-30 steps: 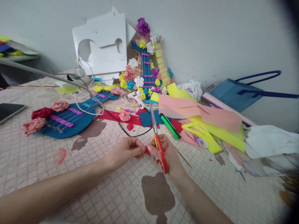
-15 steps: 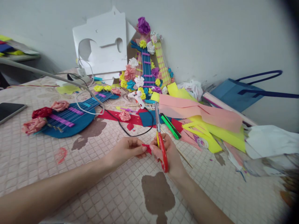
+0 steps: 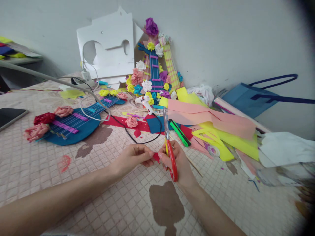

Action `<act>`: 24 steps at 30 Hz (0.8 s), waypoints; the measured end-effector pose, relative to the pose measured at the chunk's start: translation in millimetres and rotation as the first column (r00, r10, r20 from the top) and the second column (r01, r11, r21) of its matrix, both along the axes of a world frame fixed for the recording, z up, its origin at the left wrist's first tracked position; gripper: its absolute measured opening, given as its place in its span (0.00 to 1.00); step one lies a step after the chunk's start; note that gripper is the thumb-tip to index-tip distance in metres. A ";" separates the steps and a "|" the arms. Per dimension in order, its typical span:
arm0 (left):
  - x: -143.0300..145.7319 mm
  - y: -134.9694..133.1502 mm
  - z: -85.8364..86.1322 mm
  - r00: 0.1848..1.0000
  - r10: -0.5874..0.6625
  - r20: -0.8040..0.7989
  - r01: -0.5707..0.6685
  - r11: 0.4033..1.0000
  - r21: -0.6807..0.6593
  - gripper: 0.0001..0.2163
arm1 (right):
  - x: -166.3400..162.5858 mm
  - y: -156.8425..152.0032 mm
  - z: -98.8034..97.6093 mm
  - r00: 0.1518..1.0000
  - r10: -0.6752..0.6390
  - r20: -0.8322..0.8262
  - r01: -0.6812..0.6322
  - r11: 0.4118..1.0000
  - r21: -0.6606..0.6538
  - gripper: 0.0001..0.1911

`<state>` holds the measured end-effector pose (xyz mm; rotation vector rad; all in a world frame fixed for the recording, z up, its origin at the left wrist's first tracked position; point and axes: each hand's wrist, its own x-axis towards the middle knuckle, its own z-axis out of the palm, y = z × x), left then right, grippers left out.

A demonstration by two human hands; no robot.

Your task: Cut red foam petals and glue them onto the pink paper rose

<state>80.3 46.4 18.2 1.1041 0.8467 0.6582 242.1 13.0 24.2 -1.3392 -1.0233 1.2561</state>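
Biggest first on my remote feed: pale, tile-patterned surface (image 3: 110, 203) with brown patches, white cut-out board (image 3: 105, 55) leaning at the back, blue flat guitar shape with purple strips (image 3: 76, 126) at left. Then both bare hands, mid-frame above the surface: left grip (image 3: 135, 156) pinching, right grip (image 3: 182, 164) doing double duty, clasping the red-handled metal scissors (image 3: 170, 151) while its thumb presses on the smallest item, a small bright-red paper-like scrap (image 3: 156, 157). Scrap sits between the two pinches, in front of the long flat red strip (image 3: 115, 122). To handle it well, I'd keep both pinches light and near the ends so it doesn't crease or tear, thumbs level, and the blades pointing away, as they do now, clear of the left side. I'd also keep the scissors snug in the palm so they don't swing. Hard to make out: scrap's ends are under the digits, so I can't tell its full outline or whether it's folded; can't see which fingers pass through the handle loops. Dark phone (image 3: 12, 118) is cut off at left; right corners go black.
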 end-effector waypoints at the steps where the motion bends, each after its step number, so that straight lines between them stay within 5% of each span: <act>1: 0.3 0.0 -0.1 1.000 0.005 0.008 -0.005 1.000 -0.006 0.13 | 0.1 0.1 0.0 1.000 -0.004 0.003 0.004 1.000 0.001 0.18; 24: -0.4 0.9 1.0 0.997 -0.021 -0.068 0.026 0.997 0.067 0.12 | 5.4 -0.6 -5.5 0.998 0.039 -0.049 -0.036 0.998 0.054 0.16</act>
